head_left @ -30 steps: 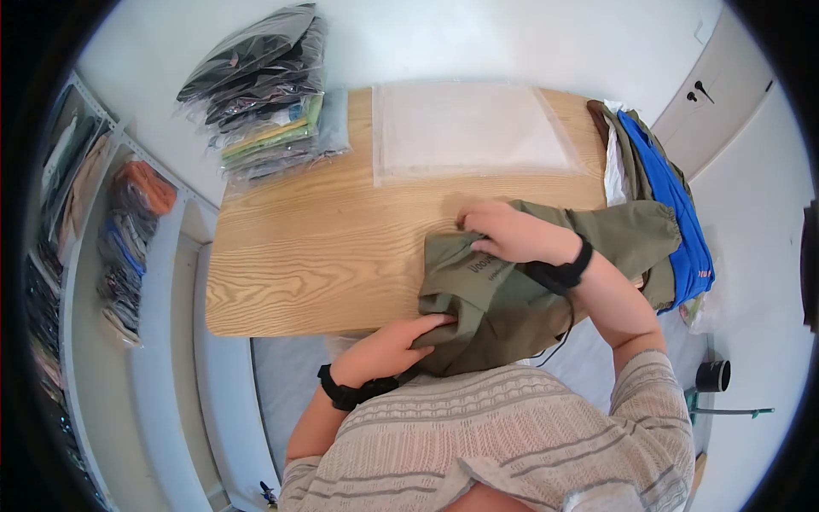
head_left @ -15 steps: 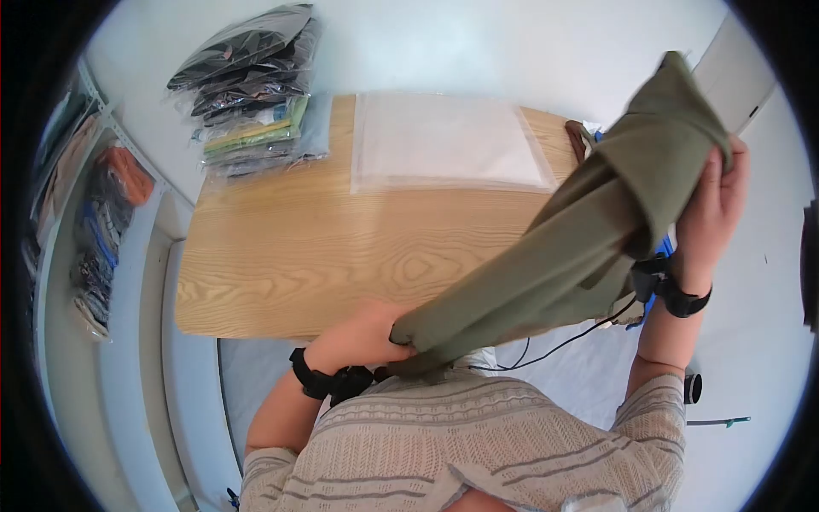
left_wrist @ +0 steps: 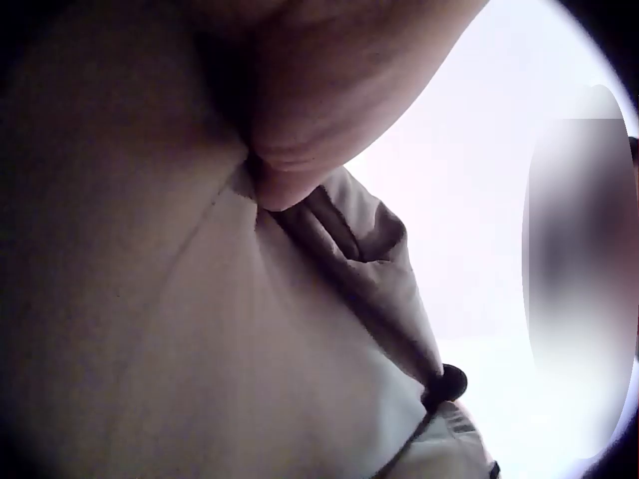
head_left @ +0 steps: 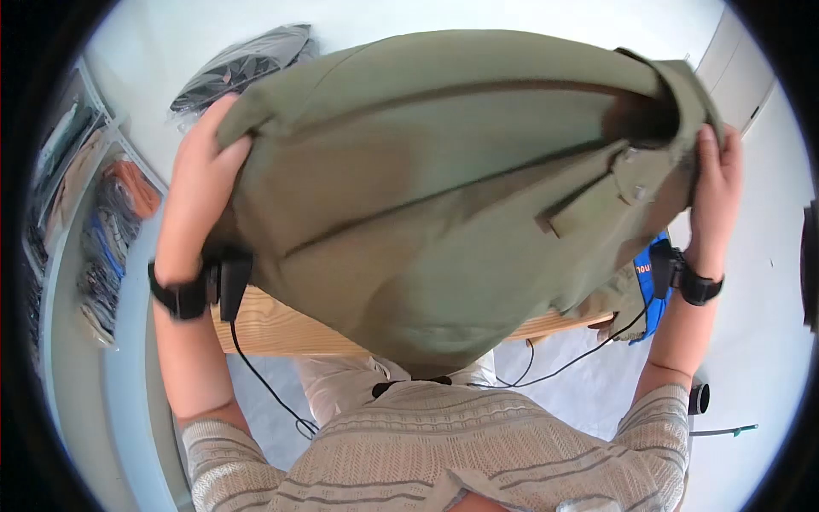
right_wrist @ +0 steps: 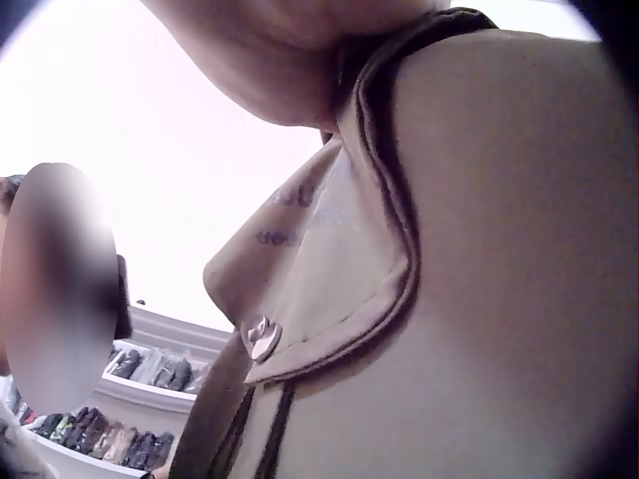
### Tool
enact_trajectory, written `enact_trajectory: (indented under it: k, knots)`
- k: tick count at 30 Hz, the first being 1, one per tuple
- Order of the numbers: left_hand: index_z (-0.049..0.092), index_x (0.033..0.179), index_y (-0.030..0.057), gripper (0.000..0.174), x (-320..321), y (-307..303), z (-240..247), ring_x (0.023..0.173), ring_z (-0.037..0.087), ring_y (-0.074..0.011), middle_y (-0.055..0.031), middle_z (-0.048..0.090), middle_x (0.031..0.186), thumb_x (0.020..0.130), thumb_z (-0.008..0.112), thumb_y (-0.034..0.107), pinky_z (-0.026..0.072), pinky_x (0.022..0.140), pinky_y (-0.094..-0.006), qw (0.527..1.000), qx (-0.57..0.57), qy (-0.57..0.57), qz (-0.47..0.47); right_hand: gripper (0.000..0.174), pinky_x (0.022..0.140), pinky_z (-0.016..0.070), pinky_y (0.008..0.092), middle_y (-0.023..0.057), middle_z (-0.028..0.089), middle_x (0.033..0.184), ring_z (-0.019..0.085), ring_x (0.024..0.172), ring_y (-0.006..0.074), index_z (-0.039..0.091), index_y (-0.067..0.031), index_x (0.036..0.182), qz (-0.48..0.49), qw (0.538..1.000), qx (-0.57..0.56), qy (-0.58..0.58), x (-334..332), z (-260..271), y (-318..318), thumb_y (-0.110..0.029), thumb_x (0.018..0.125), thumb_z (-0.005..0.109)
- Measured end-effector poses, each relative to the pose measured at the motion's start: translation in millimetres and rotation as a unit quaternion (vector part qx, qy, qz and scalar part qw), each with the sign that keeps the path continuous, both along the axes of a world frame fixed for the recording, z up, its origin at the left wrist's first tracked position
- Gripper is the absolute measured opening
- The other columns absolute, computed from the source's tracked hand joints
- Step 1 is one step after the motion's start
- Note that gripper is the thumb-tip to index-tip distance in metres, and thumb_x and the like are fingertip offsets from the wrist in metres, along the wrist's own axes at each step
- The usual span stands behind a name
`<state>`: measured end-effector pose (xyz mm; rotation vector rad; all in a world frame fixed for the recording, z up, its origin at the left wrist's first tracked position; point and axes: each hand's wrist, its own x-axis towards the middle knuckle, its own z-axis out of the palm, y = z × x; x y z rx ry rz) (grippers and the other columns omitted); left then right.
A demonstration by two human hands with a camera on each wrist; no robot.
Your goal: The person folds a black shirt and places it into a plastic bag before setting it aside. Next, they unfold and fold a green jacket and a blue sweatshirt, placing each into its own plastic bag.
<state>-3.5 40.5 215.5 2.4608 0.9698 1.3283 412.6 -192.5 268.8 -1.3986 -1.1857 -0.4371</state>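
An olive-green garment is stretched between both hands above the table. The left hand grips its left end; in the left wrist view that hand pinches the cloth above a fold with a dark round toggle. At the right end, the right hand grips the edge beside a strap and metal snaps. The right wrist view has the right hand holding dark-edged cloth, with a snap and partly legible printing on a flap. Some fingertips are hidden behind cloth.
Bagged clothes rise behind the garment at the left. Shelves of folded clothes line the left side. Part of the wooden table and a blue garment show below. Black cables hang from both wrists.
The garment has been lifted off the table and spread wide, now covering most of it from view. The left hand has moved up and leftward; the right hand has gone up to the right.
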Motion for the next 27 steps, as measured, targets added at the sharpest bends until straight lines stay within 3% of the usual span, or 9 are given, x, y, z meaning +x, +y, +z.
enact_trajectory:
  k: [3, 4, 6, 9, 11, 14, 19, 23, 27]
  knots:
    - [0.056, 0.106, 0.0006, 0.028, 37, 57, 0, 0.097, 0.057, -0.0394, -0.0241, 0.060, 0.098, 0.079, 0.058, 0.007, 0.0456, 0.086, -0.0372, 0.996, 0.046, 0.072, -0.041, 0.025, 0.074, 0.0435, 0.0313, 0.0109, 0.058, 0.084, 0.053, 0.080, 0.0171, 0.054, 0.0003, 0.098, -0.091, 0.994, -0.060, -0.029, 40, -37, 32, -0.024, 0.093, 0.056]
    - [0.055, 0.105, 0.0009, 0.027, 54, 73, -9, 0.098, 0.056, -0.0401, -0.0246, 0.060, 0.099, 0.080, 0.059, 0.009, 0.0458, 0.085, -0.0400, 0.994, 0.042, 0.104, -0.013, 0.027, 0.074, 0.0446, 0.0340, 0.0149, 0.059, 0.083, 0.055, 0.080, 0.0213, 0.053, 0.0005, 0.098, -0.060, 0.993, -0.098, 0.024, 57, -53, 43, -0.026, 0.092, 0.055]
    - [0.055, 0.104, 0.0015, 0.026, 89, 93, -24, 0.099, 0.056, -0.0413, -0.0250, 0.060, 0.100, 0.080, 0.061, 0.011, 0.0459, 0.082, -0.0449, 0.987, 0.010, 0.159, 0.012, 0.031, 0.073, 0.0454, 0.0378, 0.0203, 0.059, 0.084, 0.057, 0.078, 0.0285, 0.051, 0.0012, 0.100, -0.147, 0.979, -0.138, 0.009, 76, -86, 63, -0.028, 0.090, 0.056]
    - [0.054, 0.103, 0.0021, 0.025, 133, 112, -47, 0.096, 0.057, -0.0420, -0.0244, 0.061, 0.096, 0.081, 0.061, 0.012, 0.0459, 0.080, -0.0486, 0.979, -0.003, 0.201, 0.030, 0.029, 0.072, 0.0449, 0.0395, 0.0218, 0.059, 0.084, 0.057, 0.078, 0.0317, 0.051, 0.0028, 0.098, -0.124, 0.981, -0.137, 0.064, 124, -150, 86, -0.024, 0.089, 0.059]
    - [0.054, 0.107, 0.0042, 0.027, 153, 123, -58, 0.098, 0.056, -0.0417, -0.0228, 0.061, 0.100, 0.082, 0.061, 0.012, 0.0457, 0.081, -0.0488, 0.973, -0.038, 0.225, 0.027, 0.033, 0.079, 0.0458, 0.0381, 0.0231, 0.061, 0.095, 0.060, 0.090, 0.0330, 0.052, 0.0025, 0.107, -0.109, 0.961, -0.201, 0.153, 139, -178, 89, -0.025, 0.090, 0.058]
    - [0.045, 0.129, 0.0087, 0.055, 169, 126, -78, 0.119, 0.045, -0.0374, -0.0200, 0.049, 0.127, 0.080, 0.067, 0.017, 0.0389, 0.097, -0.0458, 0.987, 0.073, 0.137, -0.033, 0.043, 0.092, 0.0433, 0.0359, 0.0241, 0.059, 0.114, 0.057, 0.109, 0.0330, 0.050, 0.0012, 0.121, -0.068, 0.953, -0.253, 0.148, 151, -219, 85, -0.026, 0.089, 0.059]
    - [0.051, 0.126, 0.0071, 0.052, 131, 64, -98, 0.129, 0.037, -0.0347, -0.0185, 0.044, 0.136, 0.078, 0.069, 0.016, 0.0285, 0.108, -0.0424, 0.966, 0.044, 0.204, -0.153, 0.055, 0.102, 0.0365, 0.0355, 0.0207, 0.049, 0.132, 0.046, 0.125, 0.0308, 0.047, -0.0020, 0.130, -0.007, 0.902, -0.415, 0.120, 81, -192, -11, -0.026, 0.085, 0.065]
    - [0.053, 0.125, 0.0080, 0.056, 63, -26, -125, 0.127, 0.039, -0.0357, -0.0198, 0.043, 0.135, 0.075, 0.074, 0.024, 0.0301, 0.107, -0.0421, 0.905, -0.152, 0.299, -0.261, 0.069, 0.104, 0.0339, 0.0373, 0.0176, 0.045, 0.137, 0.041, 0.128, 0.0295, 0.049, -0.0071, 0.131, 0.126, 0.865, -0.475, 0.103, 30, -202, -74, -0.022, 0.070, 0.077]
    - [0.054, 0.125, 0.0095, 0.060, 40, -91, -152, 0.125, 0.040, -0.0355, -0.0182, 0.041, 0.137, 0.072, 0.076, 0.025, 0.0327, 0.106, -0.0422, 0.872, -0.211, 0.350, -0.269, 0.062, 0.106, 0.0294, 0.0440, 0.0137, 0.044, 0.140, 0.040, 0.129, 0.0310, 0.055, -0.0120, 0.127, 0.027, 0.886, -0.462, 0.018, 0, -261, -93, -0.021, 0.070, 0.076]
